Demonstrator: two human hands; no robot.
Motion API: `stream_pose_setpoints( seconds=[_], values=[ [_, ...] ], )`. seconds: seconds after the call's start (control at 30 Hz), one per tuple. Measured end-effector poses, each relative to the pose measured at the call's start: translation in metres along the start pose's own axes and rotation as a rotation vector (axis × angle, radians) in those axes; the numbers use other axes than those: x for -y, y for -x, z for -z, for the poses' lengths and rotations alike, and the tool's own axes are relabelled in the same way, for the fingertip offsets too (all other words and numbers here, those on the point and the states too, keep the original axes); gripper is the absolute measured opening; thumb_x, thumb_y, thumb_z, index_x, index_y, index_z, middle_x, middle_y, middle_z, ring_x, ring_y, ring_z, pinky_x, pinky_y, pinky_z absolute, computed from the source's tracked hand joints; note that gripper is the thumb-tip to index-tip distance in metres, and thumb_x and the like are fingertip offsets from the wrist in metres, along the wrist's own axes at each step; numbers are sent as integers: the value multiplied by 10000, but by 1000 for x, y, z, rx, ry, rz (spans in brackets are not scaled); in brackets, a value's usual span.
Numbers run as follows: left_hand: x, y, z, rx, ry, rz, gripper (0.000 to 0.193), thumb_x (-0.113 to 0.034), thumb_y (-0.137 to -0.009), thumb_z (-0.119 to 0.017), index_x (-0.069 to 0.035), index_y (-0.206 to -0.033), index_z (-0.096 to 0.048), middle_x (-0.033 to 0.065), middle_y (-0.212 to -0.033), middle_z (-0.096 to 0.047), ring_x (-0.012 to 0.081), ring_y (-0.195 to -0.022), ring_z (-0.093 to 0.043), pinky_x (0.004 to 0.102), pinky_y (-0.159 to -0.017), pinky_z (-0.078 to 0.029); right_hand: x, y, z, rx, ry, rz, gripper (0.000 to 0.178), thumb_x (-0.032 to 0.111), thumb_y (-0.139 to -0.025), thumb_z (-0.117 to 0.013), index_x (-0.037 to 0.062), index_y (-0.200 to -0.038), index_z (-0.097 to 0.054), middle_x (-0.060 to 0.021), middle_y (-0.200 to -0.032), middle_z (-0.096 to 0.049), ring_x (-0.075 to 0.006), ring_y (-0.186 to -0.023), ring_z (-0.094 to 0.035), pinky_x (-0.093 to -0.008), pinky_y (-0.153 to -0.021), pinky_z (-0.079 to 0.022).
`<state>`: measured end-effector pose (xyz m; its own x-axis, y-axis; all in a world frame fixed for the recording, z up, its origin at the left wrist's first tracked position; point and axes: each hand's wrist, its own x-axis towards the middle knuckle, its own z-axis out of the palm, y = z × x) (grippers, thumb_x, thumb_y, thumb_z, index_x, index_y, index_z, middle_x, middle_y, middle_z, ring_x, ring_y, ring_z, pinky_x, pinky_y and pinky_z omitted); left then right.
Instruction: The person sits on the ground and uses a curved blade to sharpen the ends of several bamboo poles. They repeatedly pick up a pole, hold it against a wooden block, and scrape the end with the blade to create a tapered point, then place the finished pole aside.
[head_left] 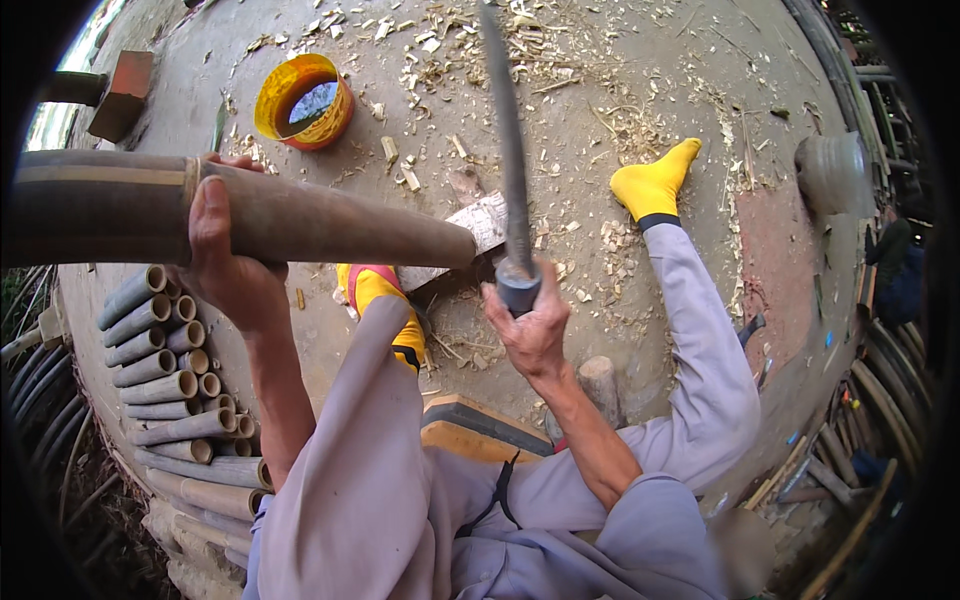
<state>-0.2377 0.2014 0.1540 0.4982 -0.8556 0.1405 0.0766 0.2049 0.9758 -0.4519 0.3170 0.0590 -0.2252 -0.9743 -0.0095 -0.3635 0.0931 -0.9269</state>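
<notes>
My left hand (225,245) is wrapped round a thick bamboo pole (350,215), which reaches in from the left edge. The pole's right end lies over or just above a pale-topped wooden block (487,220) on the ground; contact cannot be made out. In my right hand (538,330), closed round its handle, is a long-bladed knife (508,130), seen nearly edge-on. The blade stands upright just right of the pole's end, apart from it. Beside the block is my left foot in a yellow sock (375,288).
A yellow-orange bucket (272,112) of dark liquid stands beyond the pole. Cut bamboo tubes (150,376) are stacked at the left. Wood chips (540,50) litter the ground. A translucent jar (832,175) and more poles (895,375) line the right side. A stump (600,385) stands near my right forearm.
</notes>
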Motion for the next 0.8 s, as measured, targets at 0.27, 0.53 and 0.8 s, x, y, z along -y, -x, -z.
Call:
stream_pose_setpoints(
  seconds=[0.27,0.53,0.8],
  values=[
    [2,-2,0,83,47,-9,453,-260,-810,-534,64,-1124,-496,161,-982,-568,237,-936,-568,353,-865,-454,-76,16,-22,235,169,-218,322,122,-786,-675,13,-999,-459,-193,-815,-646,-282,-698,-671,-387,-555,-523],
    [1,5,4,45,35,-5,447,-249,-811,-526,64,-1127,-487,159,-986,-555,242,-969,-545,353,-900,-430,-25,3,-12,-65,-183,65,315,84,-793,-673,10,-1009,-457,-85,-731,-593,-142,-605,-598,-283,-544,-505],
    [11,1,29,98,195,-25,535,-259,-800,-520,32,-1235,-408,155,-1078,-514,271,-988,-528,401,-916,-418,-47,7,-8,234,117,-251,342,90,-740,-715,1,-1008,-522,-169,-819,-659,-249,-722,-680,-345,-612,-528]
  ],
)
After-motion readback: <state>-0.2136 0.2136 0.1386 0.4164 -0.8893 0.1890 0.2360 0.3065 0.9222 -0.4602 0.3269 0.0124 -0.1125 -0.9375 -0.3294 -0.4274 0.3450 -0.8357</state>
